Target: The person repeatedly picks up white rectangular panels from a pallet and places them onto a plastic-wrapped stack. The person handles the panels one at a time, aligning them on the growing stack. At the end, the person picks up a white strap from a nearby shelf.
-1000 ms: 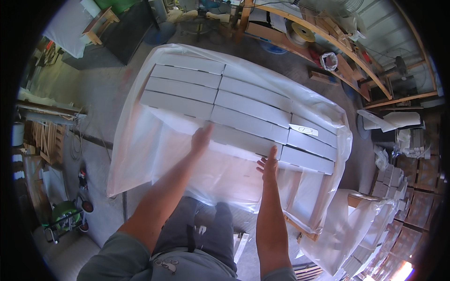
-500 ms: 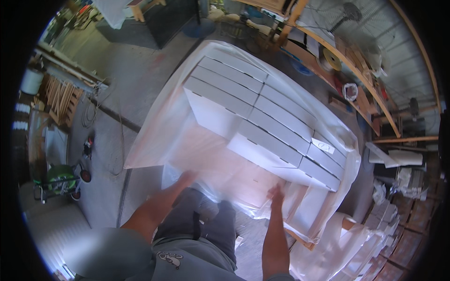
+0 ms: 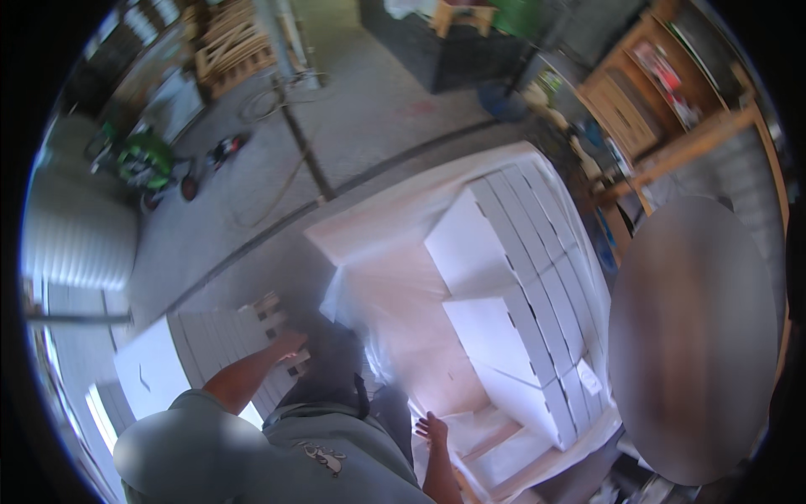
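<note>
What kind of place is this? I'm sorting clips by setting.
Probably a workshop or warehouse: stacked white boxes on plastic sheeting, a bare concrete floor, wooden shelving, and a pallet by the left hand.

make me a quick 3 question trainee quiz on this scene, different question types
1. True or false: the left hand is over a wooden pallet that carries flat white panels.
2. Multiple choice: what lies under and around the big stack of white boxes? A) a blue tarp B) white plastic sheeting C) a metal cage
3. Short answer: is the right hand holding anything?

Key
1. True.
2. B.
3. No, it hangs open with nothing in it, near the low corner of the stack.
</note>
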The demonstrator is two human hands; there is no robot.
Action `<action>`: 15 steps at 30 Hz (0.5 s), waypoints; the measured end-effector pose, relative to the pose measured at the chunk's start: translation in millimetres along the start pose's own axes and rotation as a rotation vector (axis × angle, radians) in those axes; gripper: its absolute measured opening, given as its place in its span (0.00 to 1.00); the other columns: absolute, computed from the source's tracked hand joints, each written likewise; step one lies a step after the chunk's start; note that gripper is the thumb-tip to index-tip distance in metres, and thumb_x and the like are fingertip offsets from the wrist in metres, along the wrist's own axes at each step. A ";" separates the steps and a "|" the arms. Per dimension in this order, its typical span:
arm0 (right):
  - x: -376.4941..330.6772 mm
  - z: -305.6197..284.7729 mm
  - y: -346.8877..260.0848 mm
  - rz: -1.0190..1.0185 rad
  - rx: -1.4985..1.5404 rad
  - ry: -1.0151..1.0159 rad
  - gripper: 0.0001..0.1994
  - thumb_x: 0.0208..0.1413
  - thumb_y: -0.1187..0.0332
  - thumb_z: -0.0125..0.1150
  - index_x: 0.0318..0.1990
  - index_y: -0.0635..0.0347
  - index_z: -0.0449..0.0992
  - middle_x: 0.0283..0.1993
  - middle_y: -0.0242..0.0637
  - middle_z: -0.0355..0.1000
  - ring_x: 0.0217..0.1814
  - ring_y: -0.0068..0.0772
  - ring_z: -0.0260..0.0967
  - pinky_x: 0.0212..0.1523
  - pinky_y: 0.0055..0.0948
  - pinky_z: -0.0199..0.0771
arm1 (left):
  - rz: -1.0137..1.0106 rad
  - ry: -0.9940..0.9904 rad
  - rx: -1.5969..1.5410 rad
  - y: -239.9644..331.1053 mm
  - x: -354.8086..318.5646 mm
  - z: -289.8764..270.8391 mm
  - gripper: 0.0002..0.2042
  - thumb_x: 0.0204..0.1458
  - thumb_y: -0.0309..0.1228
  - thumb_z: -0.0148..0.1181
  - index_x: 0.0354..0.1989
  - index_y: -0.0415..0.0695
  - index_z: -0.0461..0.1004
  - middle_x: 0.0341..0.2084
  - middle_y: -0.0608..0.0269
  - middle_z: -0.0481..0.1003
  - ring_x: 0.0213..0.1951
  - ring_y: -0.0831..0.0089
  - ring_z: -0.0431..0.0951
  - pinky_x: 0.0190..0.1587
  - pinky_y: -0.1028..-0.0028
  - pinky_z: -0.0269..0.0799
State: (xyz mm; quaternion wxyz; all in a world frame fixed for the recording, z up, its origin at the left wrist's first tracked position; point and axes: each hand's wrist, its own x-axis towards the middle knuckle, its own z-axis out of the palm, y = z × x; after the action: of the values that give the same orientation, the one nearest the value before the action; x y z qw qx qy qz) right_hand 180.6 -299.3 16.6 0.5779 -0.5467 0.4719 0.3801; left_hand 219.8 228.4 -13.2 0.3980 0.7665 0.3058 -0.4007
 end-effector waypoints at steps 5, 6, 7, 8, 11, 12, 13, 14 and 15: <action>29.4 -41.5 -76.5 -0.219 -0.012 -0.107 0.24 0.59 0.57 0.50 0.53 0.71 0.61 0.44 0.51 0.72 0.39 0.44 0.74 0.33 0.39 0.80 | -0.196 0.035 -0.397 -36.3 -61.3 80.1 0.19 0.54 0.48 0.51 0.30 0.41 0.74 0.22 0.58 0.74 0.20 0.67 0.76 0.22 0.66 0.73; 31.1 -46.5 -90.1 -0.223 -0.062 -0.049 0.24 0.60 0.57 0.50 0.53 0.70 0.61 0.44 0.51 0.72 0.39 0.44 0.74 0.33 0.39 0.80 | -0.239 0.046 -0.362 -45.0 -75.6 98.5 0.19 0.54 0.48 0.51 0.31 0.42 0.74 0.22 0.58 0.74 0.20 0.68 0.76 0.22 0.66 0.74; 29.9 -51.3 -97.3 -0.260 -0.129 -0.049 0.24 0.60 0.57 0.50 0.53 0.71 0.62 0.43 0.51 0.72 0.39 0.44 0.74 0.34 0.39 0.80 | -0.279 0.049 -0.365 -54.8 -89.8 116.2 0.19 0.54 0.48 0.51 0.32 0.42 0.74 0.22 0.58 0.74 0.20 0.68 0.76 0.23 0.67 0.74; 27.9 -57.6 -103.5 -0.241 -0.164 -0.037 0.24 0.59 0.56 0.50 0.53 0.70 0.63 0.44 0.51 0.72 0.39 0.44 0.74 0.34 0.38 0.80 | -0.320 0.046 -0.361 -64.1 -102.5 133.1 0.18 0.53 0.48 0.51 0.33 0.42 0.74 0.22 0.58 0.74 0.19 0.68 0.76 0.23 0.67 0.75; 21.2 -72.9 -99.7 -0.202 -0.319 -0.031 0.24 0.60 0.58 0.50 0.54 0.72 0.62 0.46 0.54 0.71 0.41 0.47 0.75 0.34 0.38 0.80 | -0.328 0.035 -0.279 -94.4 -151.9 182.0 0.18 0.55 0.46 0.48 0.34 0.42 0.74 0.21 0.58 0.74 0.19 0.69 0.77 0.22 0.68 0.75; 19.7 -78.2 -93.2 -0.159 -0.367 -0.025 0.24 0.60 0.58 0.51 0.53 0.73 0.62 0.45 0.53 0.72 0.40 0.47 0.75 0.33 0.38 0.80 | -0.321 0.026 -0.231 -99.9 -163.3 193.2 0.18 0.56 0.45 0.47 0.35 0.42 0.73 0.20 0.57 0.74 0.18 0.69 0.77 0.21 0.68 0.75; 19.2 -83.3 -87.8 -0.125 -0.423 0.018 0.25 0.60 0.57 0.52 0.52 0.74 0.63 0.43 0.53 0.72 0.38 0.47 0.75 0.33 0.38 0.80 | -0.370 0.007 -0.232 -104.6 -176.5 204.6 0.17 0.58 0.41 0.40 0.37 0.42 0.73 0.19 0.57 0.75 0.19 0.69 0.78 0.20 0.69 0.76; 18.7 -87.0 -79.0 -0.119 -0.496 0.029 0.24 0.59 0.58 0.51 0.49 0.76 0.63 0.39 0.53 0.73 0.36 0.47 0.75 0.31 0.38 0.81 | -0.408 0.056 -0.305 -110.4 -190.1 215.0 0.18 0.58 0.41 0.40 0.38 0.43 0.73 0.19 0.56 0.75 0.19 0.69 0.78 0.20 0.69 0.75; 18.6 -89.3 -72.4 -0.083 -0.515 0.026 0.23 0.59 0.59 0.51 0.48 0.76 0.63 0.38 0.53 0.73 0.35 0.47 0.75 0.30 0.39 0.80 | -0.459 0.095 -0.383 -115.0 -202.6 224.8 0.18 0.58 0.42 0.39 0.39 0.43 0.74 0.20 0.56 0.76 0.19 0.69 0.78 0.20 0.69 0.75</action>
State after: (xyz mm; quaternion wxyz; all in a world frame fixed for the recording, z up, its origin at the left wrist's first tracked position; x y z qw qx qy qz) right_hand 243.1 -397.3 22.3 0.4285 -0.6997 0.3441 0.4565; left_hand -53.8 62.8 37.2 0.4197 0.6062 0.5592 -0.3790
